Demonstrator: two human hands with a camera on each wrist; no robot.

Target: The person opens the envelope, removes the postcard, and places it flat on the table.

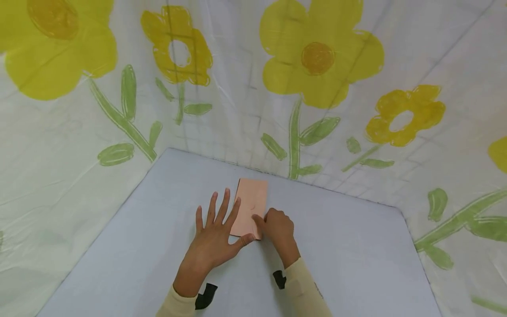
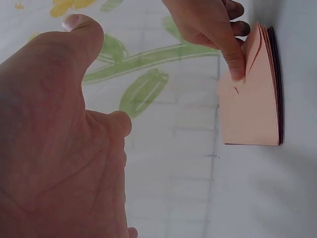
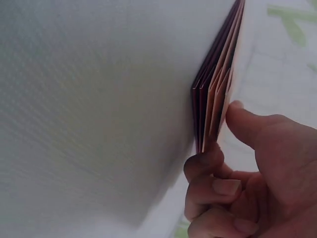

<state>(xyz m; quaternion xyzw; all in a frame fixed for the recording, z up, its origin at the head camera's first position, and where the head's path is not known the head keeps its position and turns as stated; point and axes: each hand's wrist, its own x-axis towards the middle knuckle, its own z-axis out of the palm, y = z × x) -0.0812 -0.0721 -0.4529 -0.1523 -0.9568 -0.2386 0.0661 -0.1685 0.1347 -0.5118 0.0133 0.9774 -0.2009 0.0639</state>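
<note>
A stack of peach paper envelopes (image 1: 250,193) lies on the pale table surface, with dark ones at the bottom. My right hand (image 1: 279,228) pinches its near right corner. The right wrist view shows the thumb (image 3: 241,116) on the peach face and a curled index finger at the edges of the stack (image 3: 214,96), whose layers fan slightly apart. In the left wrist view, the top envelope (image 2: 252,114) has a raised fold near the right thumb. My left hand (image 1: 211,244) hovers with fingers spread by the stack's left side, apart from it and holding nothing.
A pale, light-blue table (image 1: 348,264) extends around both hands. Behind and beside it hangs a white sheet (image 1: 237,110) printed with yellow flowers and green stems. Black straps or mounts (image 1: 206,296) show at both wrists, beside cream sleeves (image 1: 305,286).
</note>
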